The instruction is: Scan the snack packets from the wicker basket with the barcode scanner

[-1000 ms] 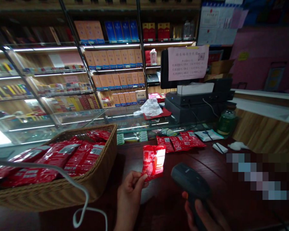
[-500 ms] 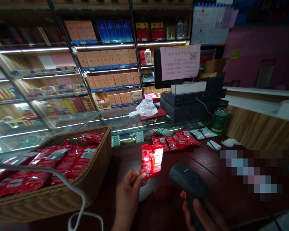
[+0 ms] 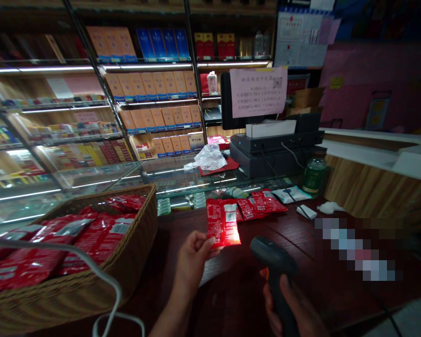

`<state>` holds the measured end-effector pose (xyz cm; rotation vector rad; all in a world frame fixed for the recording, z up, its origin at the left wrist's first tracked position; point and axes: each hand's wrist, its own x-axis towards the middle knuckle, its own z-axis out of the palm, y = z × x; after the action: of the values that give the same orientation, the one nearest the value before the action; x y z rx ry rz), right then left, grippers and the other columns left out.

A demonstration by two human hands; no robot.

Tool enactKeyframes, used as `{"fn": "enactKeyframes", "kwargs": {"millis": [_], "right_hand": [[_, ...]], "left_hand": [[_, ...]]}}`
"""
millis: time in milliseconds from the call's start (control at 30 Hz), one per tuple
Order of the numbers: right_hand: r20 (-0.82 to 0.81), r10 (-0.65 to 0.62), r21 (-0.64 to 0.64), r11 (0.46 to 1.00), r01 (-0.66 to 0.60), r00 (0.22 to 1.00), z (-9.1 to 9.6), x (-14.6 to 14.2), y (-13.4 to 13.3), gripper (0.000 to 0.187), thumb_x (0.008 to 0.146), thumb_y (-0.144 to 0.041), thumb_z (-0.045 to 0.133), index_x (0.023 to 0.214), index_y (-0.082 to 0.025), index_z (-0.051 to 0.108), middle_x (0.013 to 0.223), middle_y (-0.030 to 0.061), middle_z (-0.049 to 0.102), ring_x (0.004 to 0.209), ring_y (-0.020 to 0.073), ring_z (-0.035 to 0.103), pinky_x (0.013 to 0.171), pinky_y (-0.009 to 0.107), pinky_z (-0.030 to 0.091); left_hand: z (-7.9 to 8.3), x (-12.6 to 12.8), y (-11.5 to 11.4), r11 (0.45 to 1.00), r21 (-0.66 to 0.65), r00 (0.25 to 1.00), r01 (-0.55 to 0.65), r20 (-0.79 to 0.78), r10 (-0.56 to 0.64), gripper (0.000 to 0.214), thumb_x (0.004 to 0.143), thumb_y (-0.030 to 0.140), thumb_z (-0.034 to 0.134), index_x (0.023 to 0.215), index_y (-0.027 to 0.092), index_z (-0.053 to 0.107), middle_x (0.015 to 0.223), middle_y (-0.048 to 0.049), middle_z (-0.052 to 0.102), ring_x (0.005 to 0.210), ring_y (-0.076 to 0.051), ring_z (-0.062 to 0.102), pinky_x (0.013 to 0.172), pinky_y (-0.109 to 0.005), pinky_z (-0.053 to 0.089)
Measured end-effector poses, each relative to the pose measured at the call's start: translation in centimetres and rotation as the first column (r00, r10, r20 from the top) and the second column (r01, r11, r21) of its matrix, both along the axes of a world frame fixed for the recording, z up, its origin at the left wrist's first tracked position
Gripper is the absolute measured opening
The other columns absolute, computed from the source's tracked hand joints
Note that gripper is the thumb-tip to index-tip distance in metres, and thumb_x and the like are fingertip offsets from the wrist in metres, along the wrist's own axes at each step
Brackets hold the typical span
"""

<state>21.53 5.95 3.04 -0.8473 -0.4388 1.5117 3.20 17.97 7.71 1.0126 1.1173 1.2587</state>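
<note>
My left hand [image 3: 192,258] pinches the lower corner of a red snack packet [image 3: 222,223] and holds it upright above the dark wooden counter [image 3: 231,290]. My right hand [image 3: 291,311] grips the handle of a black barcode scanner [image 3: 274,262], whose head points toward the packet from the lower right. Red scanner light falls on the packet. A few more red packets [image 3: 261,204] lie flat on the counter behind it. To the left stands a wicker basket [image 3: 91,281] filled with several red packets.
A grey cable [image 3: 101,285] loops over the basket's front. Behind the counter are a glass display case [image 3: 133,173], a cash register with monitor [image 3: 266,145], a green bottle [image 3: 314,174], a plastic bag [image 3: 207,158] and lit shelves of boxes [image 3: 157,93].
My left hand has lifted the red packet slightly up and away from me, toward the packets on the counter. The bright glare on it has dimmed. The scanner stays in my right hand.
</note>
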Motion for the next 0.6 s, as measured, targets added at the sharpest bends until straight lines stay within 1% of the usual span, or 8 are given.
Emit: {"fn": "enactKeyframes", "kwargs": {"millis": [100, 200, 267, 333, 400, 467, 533, 600], "right_hand": [[-0.138, -0.003, 0.099, 0.995, 0.016, 0.99, -1.6, 1.0, 1.3, 0.056, 0.081, -0.068, 0.071, 0.098, -0.014, 0.069, 0.06, -0.0038, 0.058, 0.035, 0.0043, 0.045, 0.036, 0.014, 0.03], [-0.175, 0.006, 0.141, 0.99, 0.019, 0.985, -2.5, 1.7, 2.0, 0.053, 0.085, -0.068, 0.066, 0.099, -0.017, 0.069, 0.062, -0.004, 0.059, 0.036, 0.0036, 0.043, 0.036, 0.014, 0.027], [-0.189, 0.015, 0.163, 0.987, 0.017, 0.982, -2.7, 2.0, 2.2, 0.053, 0.086, -0.068, 0.065, 0.099, -0.017, 0.069, 0.061, -0.0039, 0.059, 0.037, 0.0037, 0.043, 0.037, 0.014, 0.025], [-0.192, 0.018, 0.174, 0.985, 0.016, 0.981, -2.9, 2.1, 2.3, 0.054, 0.084, -0.07, 0.066, 0.099, -0.018, 0.069, 0.061, -0.0041, 0.059, 0.037, 0.0039, 0.044, 0.037, 0.014, 0.025], [-0.182, 0.019, 0.173, 0.985, 0.013, 0.983, -3.2, 2.2, 2.4, 0.055, 0.083, -0.07, 0.066, 0.099, -0.018, 0.07, 0.062, -0.0041, 0.058, 0.037, 0.0037, 0.043, 0.037, 0.014, 0.024], [-0.166, 0.018, 0.163, 0.987, 0.01, 0.986, -3.5, 2.2, 2.5, 0.055, 0.083, -0.071, 0.066, 0.1, -0.018, 0.07, 0.063, -0.0037, 0.058, 0.037, 0.0029, 0.041, 0.037, 0.015, 0.022], [-0.155, 0.021, 0.149, 0.989, 0.002, 0.988, -3.7, 2.3, 2.4, 0.055, 0.083, -0.071, 0.066, 0.1, -0.019, 0.07, 0.063, -0.0036, 0.057, 0.037, 0.0025, 0.039, 0.038, 0.015, 0.022], [-0.138, 0.009, 0.107, 0.994, 0.006, 0.99, -3.6, 2.3, 2.1, 0.055, 0.079, -0.072, 0.069, 0.096, -0.02, 0.069, 0.061, -0.0042, 0.055, 0.038, 0.0031, 0.04, 0.04, 0.016, 0.026]], "left_hand": [[-0.2, 2.9, 3.7, 0.994, -0.084, 0.997, 0.071, 0.028, -0.069, 0.028, 0.075, 0.027, 0.08, 0.075, 0.017, 0.054, 0.067, 0.0001, 0.07, 0.066, -0.016, 0.072, 0.067, -0.027, 0.06], [-0.9, 6.5, 7.3, 0.981, -0.169, 0.995, 0.099, 0.013, -0.098, 0.013, 0.091, 0.024, 0.067, 0.094, 0.013, 0.062, 0.084, -0.0025, 0.07, 0.073, -0.015, 0.07, 0.068, -0.03, 0.06], [-1.4, 8.7, 9.2, 0.973, -0.207, 0.994, 0.1, -0.016, -0.105, 0.021, 0.095, 0.028, 0.062, 0.111, 0.014, 0.062, 0.1, -0.0053, 0.069, 0.081, -0.016, 0.069, 0.071, -0.033, 0.06], [-1.7, 10.4, 10.6, 0.969, -0.225, 0.992, 0.1, -0.057, -0.115, 0.029, 0.095, 0.031, 0.061, 0.12, 0.015, 0.061, 0.112, -0.0076, 0.066, 0.089, -0.019, 0.068, 0.075, -0.037, 0.06], [-1.7, 11.5, 11.4, 0.968, -0.224, 0.985, 0.111, -0.107, -0.137, 0.032, 0.095, 0.032, 0.061, 0.122, 0.016, 0.059, 0.115, -0.0084, 0.066, 0.092, -0.02, 0.067, 0.077, -0.038, 0.059], [-1.6, 11.7, 11.7, 0.97, -0.207, 0.971, 0.13, -0.17, -0.167, 0.03, 0.095, 0.032, 0.061, 0.12, 0.015, 0.06, 0.112, -0.0079, 0.066, 0.089, -0.019, 0.068, 0.075, -0.037, 0.06], [-1.0, 11.0, 11.2, 0.977, -0.159, 0.953, 0.14, -0.248, -0.176, 0.027, 0.096, 0.032, 0.06, 0.116, 0.014, 0.061, 0.105, -0.0062, 0.068, 0.082, -0.017, 0.068, 0.07, -0.034, 0.059], [0.1, 9.6, 10.0, 0.99, -0.069, 0.933, 0.126, -0.332, -0.142, 0.024, 0.094, 0.033, 0.062, 0.107, 0.013, 0.064, 0.094, -0.0041, 0.069, 0.072, -0.014, 0.066, 0.065, -0.03, 0.058]]}}
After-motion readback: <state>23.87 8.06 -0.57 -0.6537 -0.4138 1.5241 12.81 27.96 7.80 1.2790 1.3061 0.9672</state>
